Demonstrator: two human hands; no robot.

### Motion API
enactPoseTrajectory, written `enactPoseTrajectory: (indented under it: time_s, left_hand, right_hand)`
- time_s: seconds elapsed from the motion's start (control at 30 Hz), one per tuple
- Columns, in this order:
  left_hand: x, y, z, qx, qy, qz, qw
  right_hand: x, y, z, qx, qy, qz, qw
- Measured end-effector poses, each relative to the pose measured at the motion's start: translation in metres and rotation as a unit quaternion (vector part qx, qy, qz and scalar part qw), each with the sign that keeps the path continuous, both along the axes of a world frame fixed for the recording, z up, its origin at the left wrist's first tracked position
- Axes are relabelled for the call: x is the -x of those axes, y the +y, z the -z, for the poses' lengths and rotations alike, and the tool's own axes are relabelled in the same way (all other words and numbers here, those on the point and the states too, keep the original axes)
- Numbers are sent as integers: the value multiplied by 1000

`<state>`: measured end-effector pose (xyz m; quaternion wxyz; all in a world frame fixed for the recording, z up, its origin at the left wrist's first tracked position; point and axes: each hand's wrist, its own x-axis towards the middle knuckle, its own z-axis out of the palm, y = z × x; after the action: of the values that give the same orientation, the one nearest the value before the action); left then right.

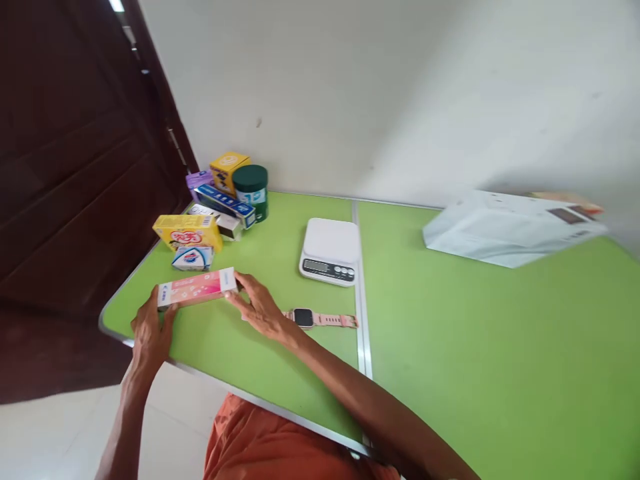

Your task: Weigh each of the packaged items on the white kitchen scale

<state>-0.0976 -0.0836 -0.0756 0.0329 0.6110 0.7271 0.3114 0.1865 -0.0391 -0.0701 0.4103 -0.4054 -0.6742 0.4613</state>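
Note:
A long pink and white carton lies at the left end of the green table, held at both ends. My left hand grips its left end, thumb along the near side. At the other end, my right hand has its fingers and thumb closed around the white end. Just behind the carton sit a small white and blue box and a yellow box. A pink smartwatch is stretched out flat beside my right wrist, its strap partly hidden by the hand.
A white digital scale stands mid-table. At the back left are a green-lidded jar, a blue box, a yellow box and a purple pack. A large white box lies by the wall, right.

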Motion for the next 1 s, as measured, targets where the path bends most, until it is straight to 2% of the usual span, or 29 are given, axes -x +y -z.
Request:
enactPoseTrajectory:
  time_s: [0.13,0.27,0.33,0.43,0.5,0.57,0.63,0.73,0.8,0.87,1.0]
  left_hand:
    - [-18,1,-13,-39,33,11,999]
    - [-67,6,-40,-112,19,25,993]
    - [-105,15,-53,-132,10,93,987]
    - [-175,31,-62,-138,-13,257,956]
    - [-225,39,-61,-108,-40,367,923]
    - [-276,45,-56,-59,-68,455,886]
    - [-325,53,-49,2,-87,521,849]
    - [-396,74,-42,95,-108,577,804]
    - [-442,93,-39,139,-117,579,794]
    - [-483,113,-37,171,-126,565,797]
    - [-550,146,-32,196,-161,541,802]
  right_hand:
    - [-26,-10,-6,2,2,5,1000]
    - [-76,-30,-10,-6,14,47,999]
    - [-110,-42,-17,-29,30,117,992]
    - [-173,-63,-32,-95,24,265,959]
    - [-222,-79,-41,-125,4,388,913]
    - [-276,-92,-42,-141,-22,509,849]
    - [-331,-101,-32,-140,-49,601,785]
    - [-402,-100,-3,-109,-70,677,724]
    - [-437,-89,18,-75,-72,700,706]
    - [-462,-72,34,-53,-61,712,698]
    - [-494,-26,44,-61,-17,727,684]
